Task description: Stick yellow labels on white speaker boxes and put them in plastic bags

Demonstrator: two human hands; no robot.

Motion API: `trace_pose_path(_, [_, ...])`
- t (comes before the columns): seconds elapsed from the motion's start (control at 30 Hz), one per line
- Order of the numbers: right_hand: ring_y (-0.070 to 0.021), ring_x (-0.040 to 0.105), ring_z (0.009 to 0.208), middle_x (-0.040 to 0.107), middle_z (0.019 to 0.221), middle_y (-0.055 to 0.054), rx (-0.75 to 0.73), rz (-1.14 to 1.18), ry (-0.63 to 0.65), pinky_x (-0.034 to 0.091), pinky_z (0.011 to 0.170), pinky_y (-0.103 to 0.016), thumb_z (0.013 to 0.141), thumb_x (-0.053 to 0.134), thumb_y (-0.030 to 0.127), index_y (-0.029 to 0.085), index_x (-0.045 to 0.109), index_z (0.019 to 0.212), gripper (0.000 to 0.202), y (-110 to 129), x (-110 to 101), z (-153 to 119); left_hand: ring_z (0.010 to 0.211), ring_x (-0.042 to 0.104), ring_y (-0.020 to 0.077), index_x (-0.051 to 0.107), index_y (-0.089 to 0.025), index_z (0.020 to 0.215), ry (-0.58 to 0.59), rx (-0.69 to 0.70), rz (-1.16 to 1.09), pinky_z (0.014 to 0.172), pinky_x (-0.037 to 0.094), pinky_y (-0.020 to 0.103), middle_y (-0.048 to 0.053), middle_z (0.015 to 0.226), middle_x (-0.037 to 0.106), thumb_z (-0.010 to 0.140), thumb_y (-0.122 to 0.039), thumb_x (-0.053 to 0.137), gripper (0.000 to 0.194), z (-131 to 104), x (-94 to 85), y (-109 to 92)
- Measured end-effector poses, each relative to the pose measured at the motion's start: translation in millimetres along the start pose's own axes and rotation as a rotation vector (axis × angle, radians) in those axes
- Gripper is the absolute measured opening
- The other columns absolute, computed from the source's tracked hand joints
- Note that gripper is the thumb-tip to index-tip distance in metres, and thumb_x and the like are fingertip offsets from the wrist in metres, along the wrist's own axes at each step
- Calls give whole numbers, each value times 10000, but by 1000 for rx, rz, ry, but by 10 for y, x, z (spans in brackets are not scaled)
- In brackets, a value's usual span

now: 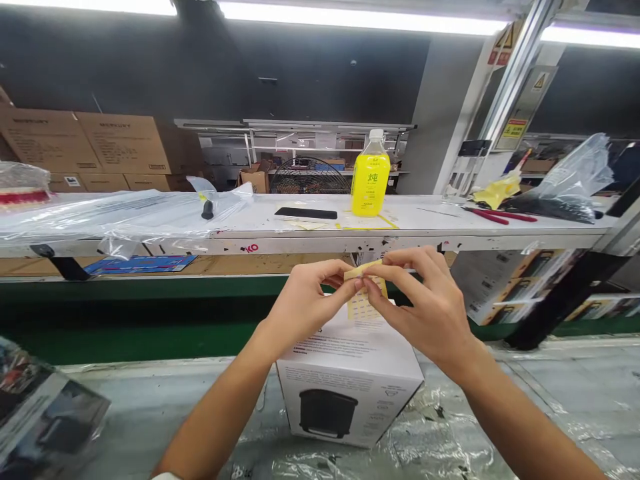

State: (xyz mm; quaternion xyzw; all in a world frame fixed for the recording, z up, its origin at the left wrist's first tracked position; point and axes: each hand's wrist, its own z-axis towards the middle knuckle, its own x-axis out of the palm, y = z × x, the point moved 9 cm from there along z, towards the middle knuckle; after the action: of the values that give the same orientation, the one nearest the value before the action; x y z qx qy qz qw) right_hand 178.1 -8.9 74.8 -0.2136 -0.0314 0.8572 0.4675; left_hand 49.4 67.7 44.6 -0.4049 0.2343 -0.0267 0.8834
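Note:
A yellow sheet of small stickers (364, 308) is held between both hands, above a white printed carton (350, 360). My left hand (313, 300) pinches the sheet's left upper edge between thumb and fingers. On the other side, my right hand (425, 300) has its thumb and index finger closed at the sheet's folded top edge. Whether a single sticker is between the right fingertips is too small to tell. The carton shows a dark appliance picture on its front face and stands on the plastic-covered surface below my hands.
On the shelf (240, 243) ahead stand a bottle of yellow liquid (371, 175), a black phone (306, 213), red-handled pliers (493, 215) and clear plastic bags (575, 177). Another printed box (45, 413) sits at lower left. Brown cartons (120, 143) are stacked behind the shelf.

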Motion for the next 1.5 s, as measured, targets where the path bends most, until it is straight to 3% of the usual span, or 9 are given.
trace_pose_path(0.17, [-248, 667, 857, 726, 925, -94, -31, 11, 88, 548, 761, -404, 925, 763, 109, 149, 741, 1016, 102, 15, 34, 58, 793, 664, 122, 772, -159, 1001, -66, 194, 212, 751, 505, 227, 0, 879, 763, 1017, -230, 685, 113, -34, -54, -190])
trace_pose_path(0.4, [-230, 688, 827, 750, 941, -89, -82, -39, 83, 564, 753, -376, 932, 772, 134, 157, 734, 1012, 91, 59, -5, 132, 865, 688, 133, 755, -168, 1097, -115, 334, 317, 784, 505, 233, 19, 965, 756, 1052, -199, 634, 132, -82, -77, -287])
trace_pose_path(0.8, [-221, 672, 785, 741, 871, -61, -71, 12, 74, 515, 722, -376, 910, 725, 122, 183, 707, 914, 64, 81, 94, 162, 821, 660, 129, 745, -193, 1030, -125, 256, 259, 753, 497, 251, 0, 938, 754, 1013, -135, 631, 129, -81, -89, -250])
trace_pose_path(0.93, [-193, 644, 768, 708, 814, -29, 204, 337, 206, 504, 723, -350, 884, 669, 143, 207, 651, 819, 94, -22, 188, 250, 776, 635, 153, 722, -195, 937, -245, 44, -20, 711, 495, 275, 2, 850, 710, 962, -241, 687, 63, -173, -449, 78])
trace_pose_path(1.07, [-169, 593, 720, 697, 765, -15, 570, 851, 624, 476, 661, -312, 876, 689, 283, 209, 676, 771, 128, 125, 602, 144, 683, 547, 146, 609, -197, 757, -413, 2, -574, 642, 438, 272, -11, 720, 567, 838, -314, 723, 182, -679, -876, 633])
trace_pose_path(1.13, [-168, 592, 731, 714, 781, -8, 589, 914, 861, 471, 662, -307, 856, 695, 282, 212, 716, 778, 107, 351, 809, 42, 622, 475, 139, 541, -196, 681, -318, 27, -803, 599, 388, 277, -16, 643, 475, 815, -340, 698, 252, -973, -783, 827])
trace_pose_path(1.2, [-158, 585, 705, 708, 762, 9, 575, 875, 990, 455, 630, -294, 839, 680, 239, 219, 734, 790, 76, 510, 982, -42, 575, 413, 134, 504, -195, 651, -183, 10, -934, 576, 344, 289, -18, 587, 427, 812, -357, 690, 295, -1234, -521, 945])
trace_pose_path(1.33, [-140, 558, 626, 666, 692, 40, 543, 786, 1080, 404, 546, -275, 834, 643, 197, 229, 720, 770, 106, 674, 1206, -135, 569, 358, 141, 497, -195, 617, -129, -62, -993, 627, 325, 320, -4, 555, 449, 799, -390, 725, 351, -1532, -84, 1046])
trace_pose_path(1.5, [-129, 528, 617, 629, 671, 45, 536, 769, 1094, 401, 538, -257, 837, 642, 196, 220, 703, 751, 108, 729, 1202, -145, 595, 376, 163, 526, -208, 616, -115, -67, -982, 659, 330, 347, 7, 554, 473, 803, -412, 739, 349, -1587, 3, 1026])
